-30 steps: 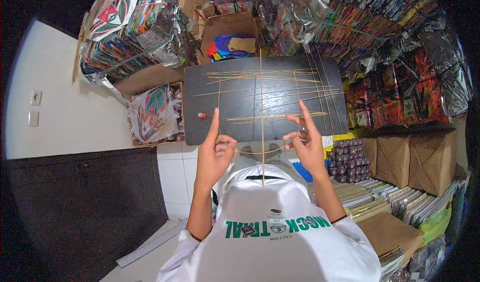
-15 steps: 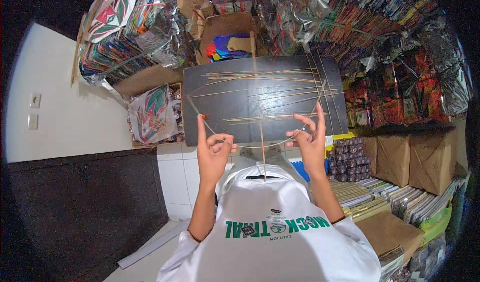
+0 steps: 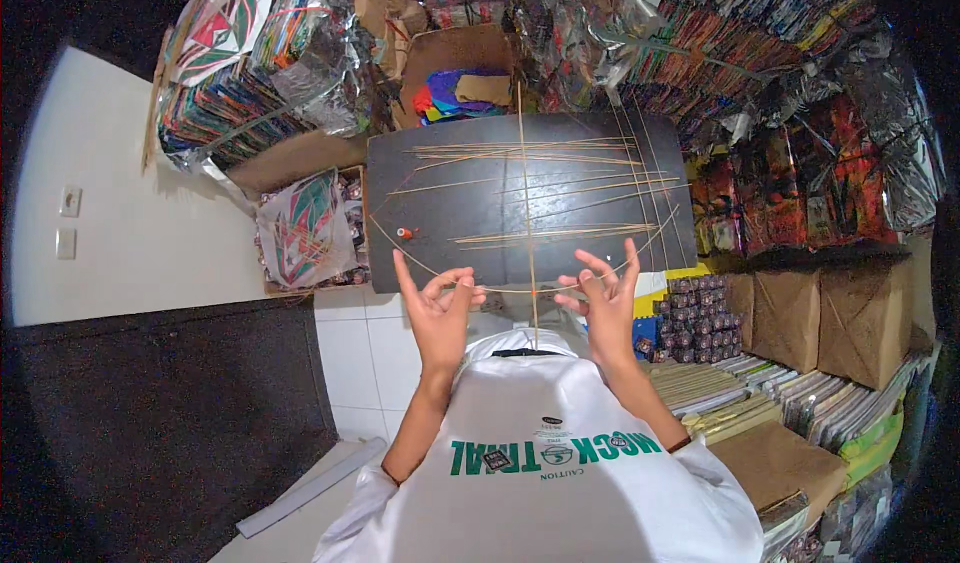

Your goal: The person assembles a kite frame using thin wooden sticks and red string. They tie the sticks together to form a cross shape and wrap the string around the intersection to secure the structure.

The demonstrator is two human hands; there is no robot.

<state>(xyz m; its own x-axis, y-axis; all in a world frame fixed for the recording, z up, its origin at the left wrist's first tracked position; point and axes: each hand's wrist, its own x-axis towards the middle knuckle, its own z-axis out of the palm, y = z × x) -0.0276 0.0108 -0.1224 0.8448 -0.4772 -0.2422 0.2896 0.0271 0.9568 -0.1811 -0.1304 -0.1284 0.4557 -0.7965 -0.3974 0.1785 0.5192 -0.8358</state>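
Observation:
A thin, light bamboo-like stick (image 3: 505,291) is bowed in a shallow curve, its two ends rising away from me. My left hand (image 3: 438,313) pinches it left of the middle between thumb and fingers, with the index finger stretched out. Right of the middle, my right hand (image 3: 608,308) holds the same stick, fingers partly raised and spread. A long straight stick (image 3: 528,193) crosses the curve between my hands, with a small reddish spot at the crossing. Its near end reaches my waist, its far end passes the table's far edge.
Several loose thin sticks (image 3: 510,151) lie across the dark table (image 3: 455,203), with a small orange spool (image 3: 405,233) at its left. Behind stands a cardboard box (image 3: 450,53) of coloured material. Wrapped stacks (image 3: 770,23), stacked dark spools (image 3: 695,323) and brown packages (image 3: 860,313) crowd the right.
The bowed stick has flattened, its ends spreading and coming lower. My index fingers have eased back from its raised sides. The straight stick has swung slightly, its far end to the right.

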